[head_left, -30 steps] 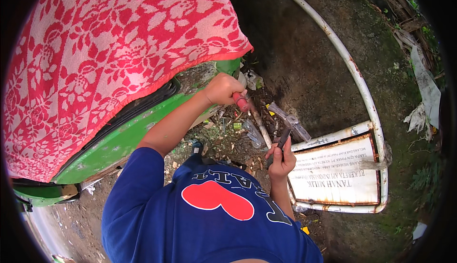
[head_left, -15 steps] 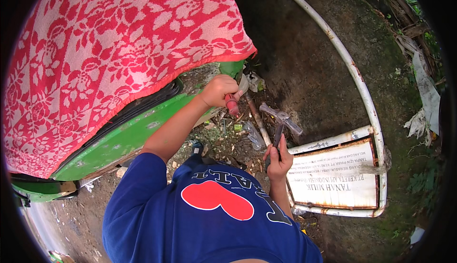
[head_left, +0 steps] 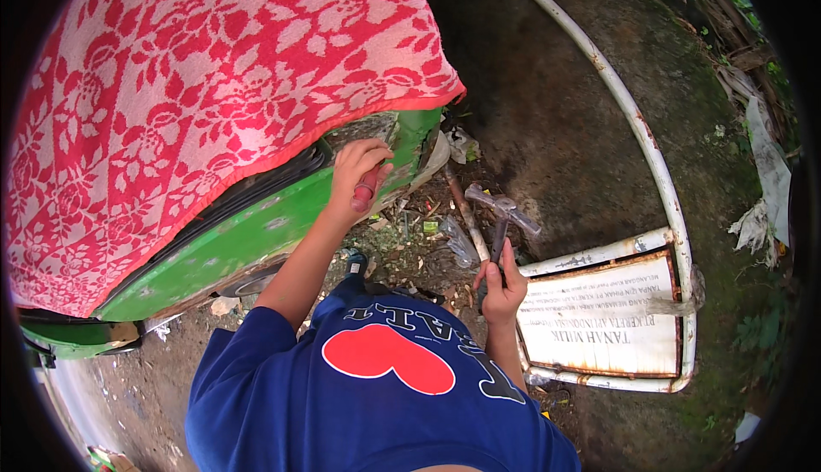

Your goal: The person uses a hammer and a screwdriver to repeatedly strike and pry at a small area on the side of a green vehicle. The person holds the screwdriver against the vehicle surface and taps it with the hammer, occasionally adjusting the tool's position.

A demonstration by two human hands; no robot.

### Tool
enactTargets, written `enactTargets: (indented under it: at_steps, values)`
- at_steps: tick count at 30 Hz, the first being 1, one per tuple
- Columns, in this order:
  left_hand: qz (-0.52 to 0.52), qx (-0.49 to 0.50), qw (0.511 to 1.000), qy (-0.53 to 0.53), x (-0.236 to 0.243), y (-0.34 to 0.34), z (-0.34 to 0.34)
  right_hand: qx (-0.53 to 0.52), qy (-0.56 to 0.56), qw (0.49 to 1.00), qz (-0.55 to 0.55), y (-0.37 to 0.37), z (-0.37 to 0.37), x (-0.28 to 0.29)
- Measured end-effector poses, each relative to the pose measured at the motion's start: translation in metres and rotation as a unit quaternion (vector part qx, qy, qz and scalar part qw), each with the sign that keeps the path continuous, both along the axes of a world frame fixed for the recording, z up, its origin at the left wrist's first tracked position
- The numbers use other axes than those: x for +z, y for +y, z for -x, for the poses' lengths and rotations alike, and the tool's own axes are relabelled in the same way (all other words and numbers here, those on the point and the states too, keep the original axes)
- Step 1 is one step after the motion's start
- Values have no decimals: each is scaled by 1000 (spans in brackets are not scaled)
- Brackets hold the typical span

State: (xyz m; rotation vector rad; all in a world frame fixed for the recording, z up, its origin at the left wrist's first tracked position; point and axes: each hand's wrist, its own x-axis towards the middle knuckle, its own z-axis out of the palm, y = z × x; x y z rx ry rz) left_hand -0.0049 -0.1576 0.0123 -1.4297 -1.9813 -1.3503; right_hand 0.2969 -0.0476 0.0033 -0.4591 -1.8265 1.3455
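Observation:
My left hand (head_left: 351, 173) grips a tool with a red handle (head_left: 364, 193) against the worn upper edge of the scuffed green vehicle panel (head_left: 205, 250); the tool's far end is hidden. A red-and-white floral towel (head_left: 214, 61) drapes over the panel, just above that hand. My right hand (head_left: 501, 294) holds a hammer (head_left: 505, 209) by its dark handle, metal head upward, to the right of the panel, beside the white rusty metal sign (head_left: 599, 335).
A white curved tube (head_left: 590, 53) runs round the right side to the sign. Below my hands lie a rusty pole (head_left: 458, 198), clear plastic and scattered litter (head_left: 432, 227). Torn white plastic (head_left: 765, 173) and foliage line the far right.
My left hand has moved left with the red-handled tool, closer to the panel, its fingers shifting. The hammer in my right hand has tilted and moved slightly left.

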Motion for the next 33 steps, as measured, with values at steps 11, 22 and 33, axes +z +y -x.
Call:
enactTargets:
  at_steps: [11, 22, 33]
  values:
    - [-5, -67, 975, -211, -29, -39, -21, 79, -17, 974, 211, 2, 9, -10]
    - [70, -4, 980, -188, -43, -92, -37, 142, -1, 886, 441, 18, 10, -44]
    - [13, -3, 983, -183, -45, -111, -25, 97, -29, 893, 438, -3, 15, -49]
